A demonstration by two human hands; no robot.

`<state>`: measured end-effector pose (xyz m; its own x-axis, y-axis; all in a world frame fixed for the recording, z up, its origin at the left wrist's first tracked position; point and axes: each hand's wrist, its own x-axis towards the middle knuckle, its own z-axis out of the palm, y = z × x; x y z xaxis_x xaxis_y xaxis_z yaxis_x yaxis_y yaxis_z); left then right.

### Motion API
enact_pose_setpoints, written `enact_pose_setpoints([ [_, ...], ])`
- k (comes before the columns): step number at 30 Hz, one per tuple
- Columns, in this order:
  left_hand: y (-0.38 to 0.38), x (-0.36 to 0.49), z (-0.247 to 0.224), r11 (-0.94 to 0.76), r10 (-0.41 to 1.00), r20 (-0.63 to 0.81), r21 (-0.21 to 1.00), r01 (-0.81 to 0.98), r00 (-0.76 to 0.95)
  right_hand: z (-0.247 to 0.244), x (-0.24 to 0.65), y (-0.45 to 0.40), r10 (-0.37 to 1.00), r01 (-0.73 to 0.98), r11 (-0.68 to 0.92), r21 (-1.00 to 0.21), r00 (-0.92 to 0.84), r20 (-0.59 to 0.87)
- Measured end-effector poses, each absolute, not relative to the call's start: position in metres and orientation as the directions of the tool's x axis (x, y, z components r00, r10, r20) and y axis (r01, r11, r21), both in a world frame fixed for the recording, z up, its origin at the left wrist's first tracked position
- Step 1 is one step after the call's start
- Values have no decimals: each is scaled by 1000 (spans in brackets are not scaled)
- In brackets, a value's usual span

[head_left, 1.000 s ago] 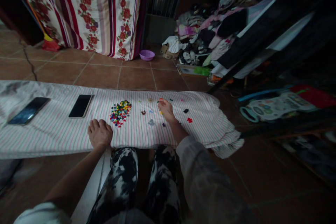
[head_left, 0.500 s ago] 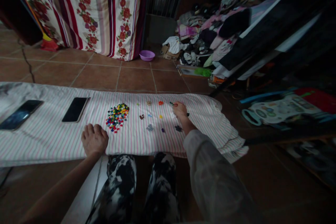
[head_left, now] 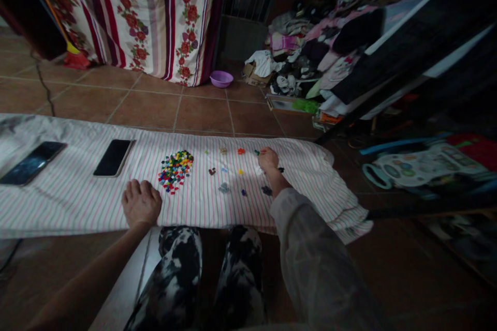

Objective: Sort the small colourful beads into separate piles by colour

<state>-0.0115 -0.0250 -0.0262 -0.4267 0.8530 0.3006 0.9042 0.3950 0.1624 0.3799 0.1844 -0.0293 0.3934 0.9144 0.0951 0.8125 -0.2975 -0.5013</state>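
Observation:
On a striped cloth lies a mixed heap of small coloured pieces (head_left: 175,171). My left hand (head_left: 142,201) rests flat on the cloth beside the heap, fingers stretched, holding nothing. Farther right, my right hand (head_left: 269,159) is down at the cloth with its fingers pinched together. Dark green pieces (head_left: 257,152) lie right at its fingertips; whether one is between them I cannot make out. White pieces (head_left: 259,170) show partly under that hand. Around it sit small one-colour groups: orange pieces (head_left: 241,151), yellow pieces (head_left: 240,171), brown pieces (head_left: 212,171), grey pieces (head_left: 224,187) and dark grey pieces (head_left: 266,191).
Two phones, a black-screened phone (head_left: 114,158) and a darker phone (head_left: 33,163), lie on the left of the striped cloth (head_left: 77,207). Beyond, a purple basin (head_left: 221,79) stands on the tiled floor, near a clothes pile (head_left: 310,51). A metal frame bar stands at right.
The view has shifted slightly. My right hand stays by the dark green pieces, its fingers still pinched and lowered. My left hand has not moved on the cloth.

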Motion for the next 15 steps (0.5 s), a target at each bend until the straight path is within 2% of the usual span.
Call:
enact_pose_setpoints([
  [6,-25,-11,-25,391,852,291,202,898,-436,-37,385,179,927,705,-196,-682,360,105],
  [10,-25,-12,-27,381,852,292,220,898,-433,-40,389,173,936,517,-131,-846,346,66],
  [12,-25,-13,-28,377,851,302,220,900,-431,-38,389,169,928,512,-143,-847,366,64],
  [15,-25,-14,-31,376,850,307,214,901,-428,-32,380,160,929,647,-167,-744,357,102],
])
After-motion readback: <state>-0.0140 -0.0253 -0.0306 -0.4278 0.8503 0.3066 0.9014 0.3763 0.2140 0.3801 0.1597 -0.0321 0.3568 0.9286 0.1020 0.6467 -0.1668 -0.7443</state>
